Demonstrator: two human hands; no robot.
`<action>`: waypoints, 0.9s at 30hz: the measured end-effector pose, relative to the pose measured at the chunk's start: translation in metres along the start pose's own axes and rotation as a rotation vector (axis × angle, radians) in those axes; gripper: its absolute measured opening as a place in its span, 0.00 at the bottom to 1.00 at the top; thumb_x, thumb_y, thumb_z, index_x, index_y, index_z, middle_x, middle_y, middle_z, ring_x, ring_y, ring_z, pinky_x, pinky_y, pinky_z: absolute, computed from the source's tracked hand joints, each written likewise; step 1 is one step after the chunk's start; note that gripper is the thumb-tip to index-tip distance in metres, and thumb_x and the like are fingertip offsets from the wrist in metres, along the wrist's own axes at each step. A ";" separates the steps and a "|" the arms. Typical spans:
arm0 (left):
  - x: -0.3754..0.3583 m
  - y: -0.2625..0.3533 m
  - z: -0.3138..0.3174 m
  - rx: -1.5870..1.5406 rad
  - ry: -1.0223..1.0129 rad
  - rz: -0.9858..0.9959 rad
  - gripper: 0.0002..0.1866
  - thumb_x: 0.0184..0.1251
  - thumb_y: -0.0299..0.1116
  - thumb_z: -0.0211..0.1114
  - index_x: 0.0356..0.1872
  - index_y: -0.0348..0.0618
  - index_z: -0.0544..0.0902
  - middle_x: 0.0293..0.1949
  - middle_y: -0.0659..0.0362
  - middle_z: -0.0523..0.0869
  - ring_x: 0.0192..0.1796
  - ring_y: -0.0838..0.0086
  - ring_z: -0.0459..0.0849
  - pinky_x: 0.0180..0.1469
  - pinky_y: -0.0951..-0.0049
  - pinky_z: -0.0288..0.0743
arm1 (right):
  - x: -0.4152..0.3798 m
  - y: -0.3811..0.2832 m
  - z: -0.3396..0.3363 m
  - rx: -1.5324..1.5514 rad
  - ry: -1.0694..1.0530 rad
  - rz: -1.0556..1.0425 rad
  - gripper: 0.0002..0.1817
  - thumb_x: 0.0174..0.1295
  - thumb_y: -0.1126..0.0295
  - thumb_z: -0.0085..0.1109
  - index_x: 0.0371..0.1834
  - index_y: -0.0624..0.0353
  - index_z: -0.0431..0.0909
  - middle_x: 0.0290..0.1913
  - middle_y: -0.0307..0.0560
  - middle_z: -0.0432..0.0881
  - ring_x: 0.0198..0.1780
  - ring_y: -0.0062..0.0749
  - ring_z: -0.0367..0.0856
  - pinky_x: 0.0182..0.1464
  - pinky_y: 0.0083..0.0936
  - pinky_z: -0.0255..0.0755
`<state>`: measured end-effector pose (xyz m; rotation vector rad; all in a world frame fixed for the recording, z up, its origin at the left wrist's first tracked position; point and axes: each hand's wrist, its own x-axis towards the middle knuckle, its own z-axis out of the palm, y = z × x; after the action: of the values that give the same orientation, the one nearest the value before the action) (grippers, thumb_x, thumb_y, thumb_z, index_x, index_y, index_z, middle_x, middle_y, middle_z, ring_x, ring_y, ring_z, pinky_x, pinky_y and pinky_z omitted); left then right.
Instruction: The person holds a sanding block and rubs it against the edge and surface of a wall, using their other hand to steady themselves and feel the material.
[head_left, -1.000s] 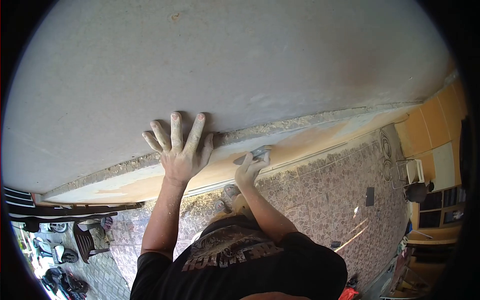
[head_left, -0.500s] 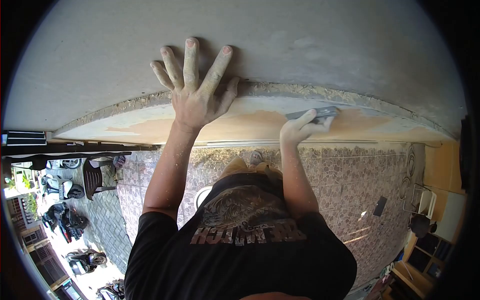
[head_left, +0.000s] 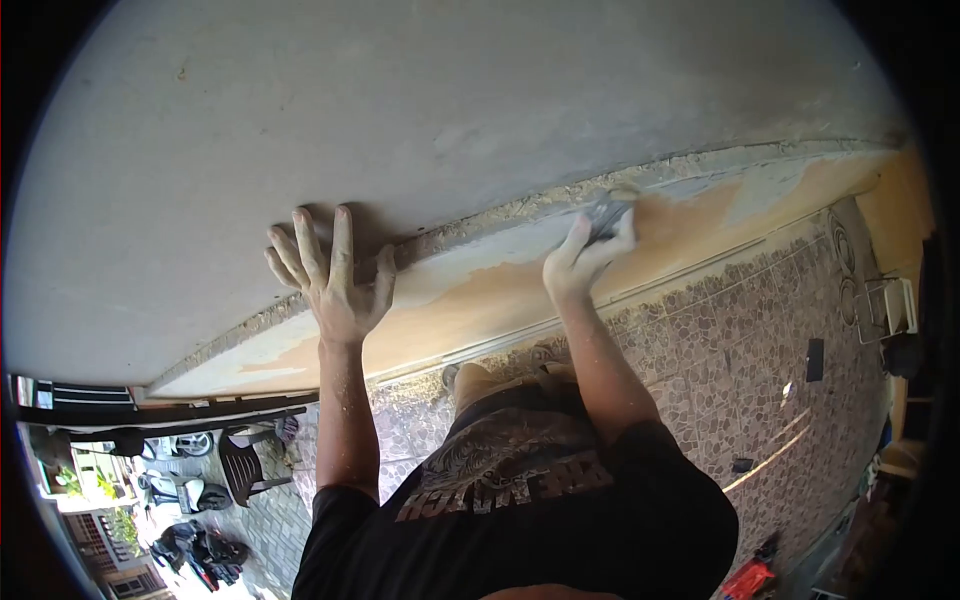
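My left hand (head_left: 343, 290) lies with spread fingers on the smooth grey surface (head_left: 400, 120), its thumb by the rough, crumbly edge strip (head_left: 490, 215). Pale dust coats the fingers. To the right, my right hand (head_left: 580, 255) grips a flat dark grey piece of sandpaper (head_left: 606, 214), held between thumb and fingers against the wall face just below that strip. The sandpaper and fingertips are blurred. White filler patches and bare orange areas mark the wall face (head_left: 480, 295).
Below is a stone-patterned tile floor (head_left: 690, 390) with dust along the wall foot. A brown plastic chair (head_left: 243, 465) and several motorbikes (head_left: 200, 550) stand at the left. A dark flat piece (head_left: 815, 360) and a red item (head_left: 748, 580) lie at the right.
The view has tilted and turned. My right hand has turned the sandpaper to a steeper angle and brought it up to the edge strip. My left hand stays spread on the grey surface.
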<state>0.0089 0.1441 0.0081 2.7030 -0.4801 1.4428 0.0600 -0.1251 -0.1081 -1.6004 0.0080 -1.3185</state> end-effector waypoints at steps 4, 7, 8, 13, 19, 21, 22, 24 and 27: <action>-0.010 -0.053 -0.027 -0.015 -0.025 0.118 0.36 0.60 0.41 0.73 0.72 0.54 0.76 0.81 0.51 0.60 0.83 0.42 0.44 0.79 0.40 0.39 | 0.060 -0.015 0.002 -0.019 0.197 0.209 0.24 0.75 0.71 0.50 0.68 0.71 0.57 0.54 0.63 0.67 0.44 0.39 0.72 0.47 0.39 0.74; -0.015 -0.076 -0.032 -0.019 -0.044 0.164 0.34 0.61 0.41 0.72 0.71 0.53 0.78 0.81 0.50 0.61 0.83 0.41 0.44 0.80 0.39 0.37 | -0.061 -0.020 0.041 -0.176 0.159 -0.061 0.25 0.71 0.72 0.54 0.66 0.73 0.59 0.56 0.70 0.67 0.51 0.51 0.71 0.55 0.47 0.71; -0.017 -0.078 -0.033 -0.034 -0.047 0.172 0.33 0.61 0.42 0.72 0.70 0.52 0.78 0.80 0.50 0.61 0.83 0.41 0.44 0.80 0.39 0.36 | -0.109 -0.032 0.042 -0.204 0.058 0.001 0.26 0.69 0.73 0.55 0.65 0.74 0.59 0.55 0.70 0.67 0.53 0.55 0.70 0.58 0.49 0.68; -0.031 -0.095 -0.029 -0.139 -0.161 0.288 0.32 0.64 0.48 0.69 0.71 0.58 0.77 0.79 0.51 0.64 0.85 0.46 0.40 0.80 0.41 0.19 | -0.059 -0.033 0.043 -0.168 0.287 0.257 0.23 0.74 0.68 0.55 0.62 0.74 0.62 0.52 0.66 0.70 0.50 0.51 0.73 0.57 0.44 0.69; -0.026 -0.088 -0.036 -0.206 -0.258 0.315 0.35 0.63 0.50 0.70 0.73 0.62 0.75 0.80 0.54 0.62 0.85 0.46 0.39 0.78 0.38 0.14 | -0.004 -0.028 0.044 -0.116 0.496 0.500 0.22 0.76 0.65 0.54 0.61 0.73 0.65 0.51 0.64 0.74 0.48 0.49 0.76 0.55 0.41 0.71; -0.024 -0.086 -0.035 -0.208 -0.252 0.300 0.35 0.63 0.51 0.70 0.73 0.62 0.75 0.80 0.54 0.62 0.85 0.46 0.38 0.78 0.38 0.14 | -0.073 -0.070 0.073 -0.252 0.347 0.162 0.22 0.74 0.66 0.55 0.62 0.72 0.64 0.51 0.65 0.74 0.48 0.52 0.76 0.54 0.41 0.72; -0.026 -0.085 -0.035 -0.205 -0.273 0.272 0.35 0.63 0.51 0.70 0.73 0.63 0.75 0.81 0.54 0.62 0.85 0.46 0.38 0.77 0.37 0.13 | -0.094 -0.087 0.070 -0.339 0.259 -0.015 0.22 0.74 0.67 0.55 0.63 0.72 0.64 0.50 0.65 0.74 0.48 0.53 0.76 0.53 0.42 0.72; -0.029 -0.087 -0.032 -0.209 -0.248 0.277 0.35 0.63 0.51 0.70 0.73 0.61 0.75 0.81 0.53 0.60 0.84 0.43 0.36 0.77 0.37 0.13 | -0.103 -0.084 0.065 -0.429 0.178 -0.183 0.22 0.74 0.68 0.54 0.63 0.72 0.64 0.49 0.64 0.74 0.47 0.53 0.76 0.52 0.42 0.72; -0.031 -0.088 -0.032 -0.065 -0.162 0.241 0.38 0.64 0.55 0.69 0.74 0.58 0.73 0.82 0.45 0.52 0.83 0.36 0.28 0.75 0.30 0.15 | -0.047 -0.013 0.041 -0.239 0.342 0.231 0.24 0.74 0.68 0.55 0.65 0.73 0.61 0.52 0.64 0.71 0.50 0.50 0.74 0.55 0.42 0.70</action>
<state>-0.0080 0.2410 0.0106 2.8002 -0.8729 1.2323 0.0642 -0.0645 -0.1288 -1.4962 0.5631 -1.4303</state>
